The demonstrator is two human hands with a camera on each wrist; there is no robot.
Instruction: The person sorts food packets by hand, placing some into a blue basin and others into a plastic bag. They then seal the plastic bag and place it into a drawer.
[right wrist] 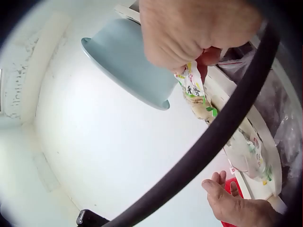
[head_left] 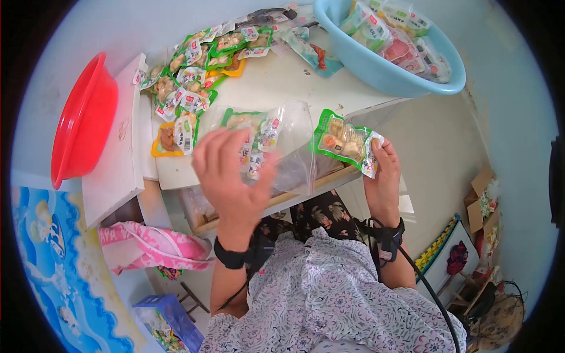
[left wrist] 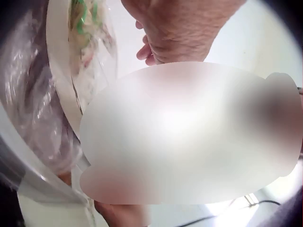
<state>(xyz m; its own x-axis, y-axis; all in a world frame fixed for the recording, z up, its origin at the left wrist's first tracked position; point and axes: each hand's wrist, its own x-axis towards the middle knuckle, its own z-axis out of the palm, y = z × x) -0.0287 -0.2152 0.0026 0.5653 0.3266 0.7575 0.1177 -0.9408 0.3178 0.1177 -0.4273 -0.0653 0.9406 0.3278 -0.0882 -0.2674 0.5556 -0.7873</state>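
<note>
Between thumb and fingers, my right hand (head_left: 384, 176) pinches one end of a green-edged vacuum food packet (head_left: 341, 140), with pale, round pieces showing through its clear window. The same packet (right wrist: 195, 97) hangs below the right hand (right wrist: 189, 35) in the right wrist view. My left hand (head_left: 229, 173), blurred, is raised with its fingers spread, overlapping a clear plastic bag (head_left: 297, 141). Inside that bag lie similar packets (head_left: 268, 132). In the right wrist view the left hand (right wrist: 236, 205) shows nothing in its grasp.
Many green- and yellow-edged packets (head_left: 194, 76) are heaped at the table's (head_left: 265, 82) back left. A blue basin (head_left: 376, 70) of filled bags stands at the back right, a red basin (head_left: 88, 117) at the left. Below the table edge is an open drawer (head_left: 276, 203) holding clear plastic.
</note>
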